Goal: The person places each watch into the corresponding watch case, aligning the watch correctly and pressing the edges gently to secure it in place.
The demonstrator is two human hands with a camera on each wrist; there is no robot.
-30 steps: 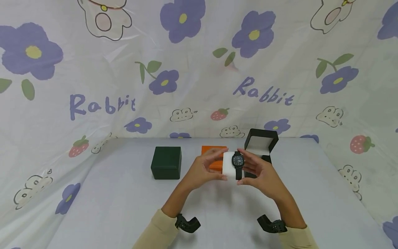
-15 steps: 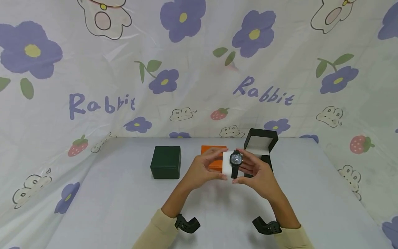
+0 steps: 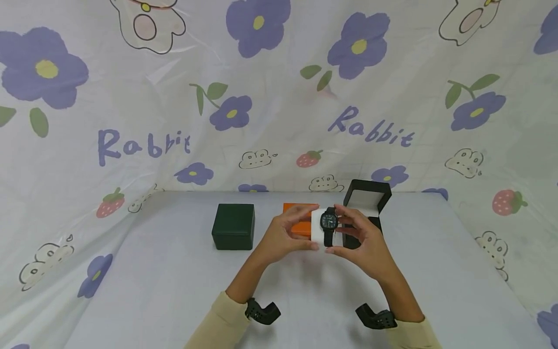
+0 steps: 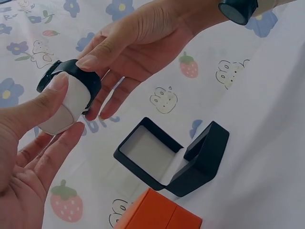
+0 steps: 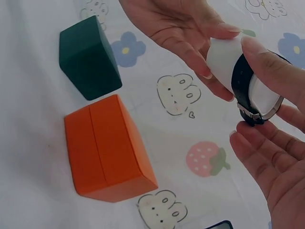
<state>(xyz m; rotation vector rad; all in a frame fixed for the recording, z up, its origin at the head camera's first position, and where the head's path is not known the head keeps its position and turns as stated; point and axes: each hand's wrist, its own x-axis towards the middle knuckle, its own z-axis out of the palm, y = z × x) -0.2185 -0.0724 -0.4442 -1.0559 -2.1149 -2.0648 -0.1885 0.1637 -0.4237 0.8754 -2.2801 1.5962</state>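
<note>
Both hands drifted slightly up-frame; the left hand (image 3: 285,235) pinches one white pillow (image 3: 317,230), and the right hand (image 3: 364,242) grips its one black watch (image 3: 329,222). Three boxes sit mid-frame on the bench (image 3: 165,281): one green box (image 3: 233,232), one orange box (image 3: 298,218), one open black box (image 3: 367,203).

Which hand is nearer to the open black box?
Right. The right hand is directly in front of the open black box, overlapping it in the head view; the left hand is farther left, before the orange box.
</note>
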